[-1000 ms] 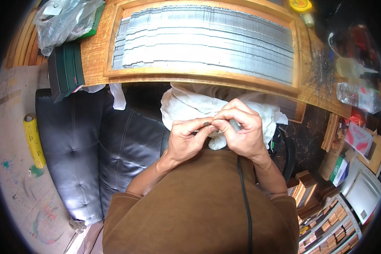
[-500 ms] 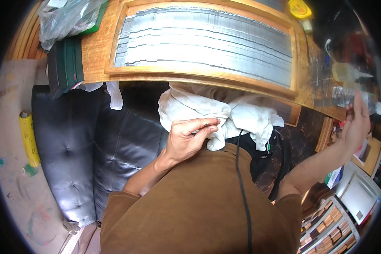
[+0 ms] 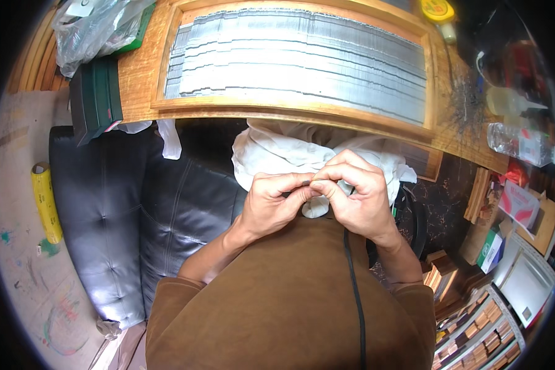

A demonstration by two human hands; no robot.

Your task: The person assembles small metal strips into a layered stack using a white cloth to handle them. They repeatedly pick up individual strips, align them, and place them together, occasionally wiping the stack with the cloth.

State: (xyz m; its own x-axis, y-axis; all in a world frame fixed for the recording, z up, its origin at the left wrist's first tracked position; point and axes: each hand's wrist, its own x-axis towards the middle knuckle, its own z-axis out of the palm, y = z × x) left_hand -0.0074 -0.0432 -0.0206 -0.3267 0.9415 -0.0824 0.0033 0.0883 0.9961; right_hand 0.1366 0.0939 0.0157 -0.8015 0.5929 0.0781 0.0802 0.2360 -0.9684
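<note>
In front of my chest both hands meet above a bunched white cloth (image 3: pixel 271 151). My left hand (image 3: pixel 268 203) is closed in a pinch, thumb against forefinger, with a tiny dark piece (image 3: pixel 306 182) showing at its tips. My right hand (image 3: pixel 362 200) is closed too, its thumb and finger pressed together right beside that piece. Whether the right fingertips grip the same piece or something else is hidden. Beyond the hands, a wooden frame (image 3: pixel 259 105) on the table holds rows of thin grey strips (image 3: pixel 302 65).
A clear plastic bottle (image 3: pixel 515 140) lies at the table's right, near a yellow tape measure (image 3: pixel 438 11). At the far left are a plastic bag (image 3: pixel 92 37) and a dark green box (image 3: pixel 95 92). A black padded seat (image 3: pixel 105 203) stands left; a black cord (image 3: pixel 354 290) runs down my shirt.
My right hand has come from beside the bottle at the far right to the middle, where its fingertips join those of my left hand. The left hand has barely moved.
</note>
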